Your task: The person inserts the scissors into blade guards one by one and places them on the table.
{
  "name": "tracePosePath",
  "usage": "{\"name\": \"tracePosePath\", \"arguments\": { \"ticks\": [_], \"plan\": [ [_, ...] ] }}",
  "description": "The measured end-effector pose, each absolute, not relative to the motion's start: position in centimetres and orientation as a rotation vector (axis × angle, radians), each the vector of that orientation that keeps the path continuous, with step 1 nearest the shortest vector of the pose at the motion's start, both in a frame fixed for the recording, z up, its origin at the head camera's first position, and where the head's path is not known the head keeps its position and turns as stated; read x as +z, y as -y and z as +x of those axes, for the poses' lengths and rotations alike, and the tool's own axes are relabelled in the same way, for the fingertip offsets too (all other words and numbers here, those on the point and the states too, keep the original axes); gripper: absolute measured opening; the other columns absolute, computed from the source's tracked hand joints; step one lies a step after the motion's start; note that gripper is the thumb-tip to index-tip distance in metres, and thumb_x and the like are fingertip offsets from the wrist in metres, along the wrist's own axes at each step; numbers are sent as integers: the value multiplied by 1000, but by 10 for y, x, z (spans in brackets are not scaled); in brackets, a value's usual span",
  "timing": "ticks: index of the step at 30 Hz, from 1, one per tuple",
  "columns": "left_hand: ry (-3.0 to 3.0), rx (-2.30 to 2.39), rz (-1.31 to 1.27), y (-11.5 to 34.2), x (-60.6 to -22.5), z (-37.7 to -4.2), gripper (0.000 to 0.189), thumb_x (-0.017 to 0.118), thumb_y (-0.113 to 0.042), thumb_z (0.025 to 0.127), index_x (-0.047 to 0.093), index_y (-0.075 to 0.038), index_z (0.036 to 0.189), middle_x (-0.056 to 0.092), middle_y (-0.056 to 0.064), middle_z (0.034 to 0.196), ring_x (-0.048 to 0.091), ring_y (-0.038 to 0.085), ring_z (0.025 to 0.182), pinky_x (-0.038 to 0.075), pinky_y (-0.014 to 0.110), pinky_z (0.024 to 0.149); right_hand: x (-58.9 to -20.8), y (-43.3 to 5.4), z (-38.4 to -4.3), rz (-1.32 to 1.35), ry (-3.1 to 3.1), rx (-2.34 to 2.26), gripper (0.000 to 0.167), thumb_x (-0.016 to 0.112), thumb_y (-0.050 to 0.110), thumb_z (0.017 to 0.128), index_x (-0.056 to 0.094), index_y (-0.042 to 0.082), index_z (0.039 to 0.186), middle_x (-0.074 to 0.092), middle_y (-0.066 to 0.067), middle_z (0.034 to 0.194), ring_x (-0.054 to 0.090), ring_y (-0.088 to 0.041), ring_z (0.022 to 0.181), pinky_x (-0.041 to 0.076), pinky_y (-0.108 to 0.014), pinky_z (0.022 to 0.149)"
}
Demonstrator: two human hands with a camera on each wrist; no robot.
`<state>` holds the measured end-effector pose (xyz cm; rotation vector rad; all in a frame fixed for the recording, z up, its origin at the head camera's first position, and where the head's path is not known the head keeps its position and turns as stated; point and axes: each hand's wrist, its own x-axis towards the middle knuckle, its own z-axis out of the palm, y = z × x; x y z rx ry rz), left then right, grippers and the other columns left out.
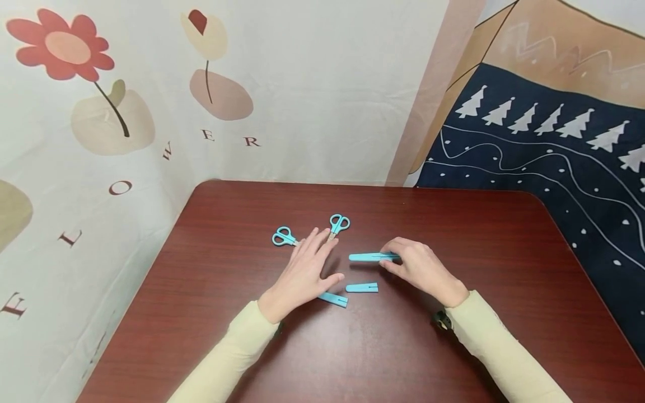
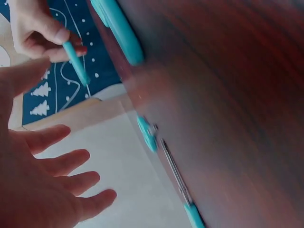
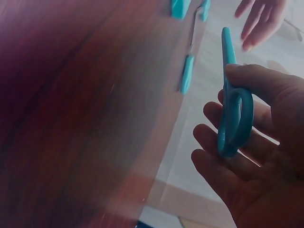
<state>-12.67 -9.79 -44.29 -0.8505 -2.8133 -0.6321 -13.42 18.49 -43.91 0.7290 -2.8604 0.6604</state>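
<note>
My right hand pinches a pair of turquoise scissors between thumb and fingers. A matching sheath covers its blades and points left; the loop handles lie against my palm. My left hand is spread, palm down and fingers straight, over the table's middle, holding nothing. Beyond its fingertips lie two bare-bladed scissors, the left pair and the right pair, their blades partly hidden by the hand. One loose sheath lies between the hands, and another sheath shows partly from under my left hand.
The dark red-brown wooden table has rounded far corners. Behind it hangs a pale cloth with flowers and letters. At the right is a navy cloth with white trees. A dark band shows at my right wrist.
</note>
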Motion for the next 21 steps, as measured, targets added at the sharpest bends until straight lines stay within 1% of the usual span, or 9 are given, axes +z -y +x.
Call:
{"name": "tracePosePath", "arguments": {
  "ticks": [3, 6, 10, 18, 21],
  "plan": [
    [2832, -619, -799, 107, -441, -127, 76, 74, -50, 84, 48, -13, 146, 39, 10, 157, 29, 38, 150, 29, 67, 114, -440, -190, -140, 706, 2889, 651, 23, 79, 26, 86, 73, 15, 105, 71, 2, 101, 64, -12, 85, 59, -35, 78],
    [2847, -608, -758, 117, -439, -127, 78, 71, -55, 84, 47, -16, 146, 39, 8, 158, 28, 36, 151, 28, 68, 114, -442, -195, -146, 695, 2910, 617, 23, 77, 27, 87, 74, 14, 105, 71, 0, 103, 65, -13, 87, 58, -36, 78],
    [2864, -601, -735, 129, -439, -127, 79, 67, -61, 85, 48, -15, 146, 39, 7, 157, 27, 35, 152, 27, 68, 114, -444, -203, -154, 679, 2946, 571, 23, 77, 27, 88, 74, 13, 106, 71, -1, 105, 65, -15, 89, 58, -38, 77],
    [2893, -545, -757, 150, -440, -127, 79, 61, -64, 87, 47, -14, 147, 38, 7, 158, 26, 34, 152, 24, 64, 118, -445, -217, -167, 610, 3023, 479, 21, 76, 26, 88, 75, 12, 104, 68, -8, 112, 62, -25, 101, 56, -45, 82],
    [2912, -543, -765, 155, -439, -127, 79, 60, -64, 88, 45, -14, 148, 37, 7, 159, 25, 34, 152, 22, 62, 120, -445, -221, -169, 594, 3043, 447, 22, 76, 25, 88, 75, 11, 105, 67, -9, 115, 61, -28, 103, 56, -47, 81]
  ]
}}
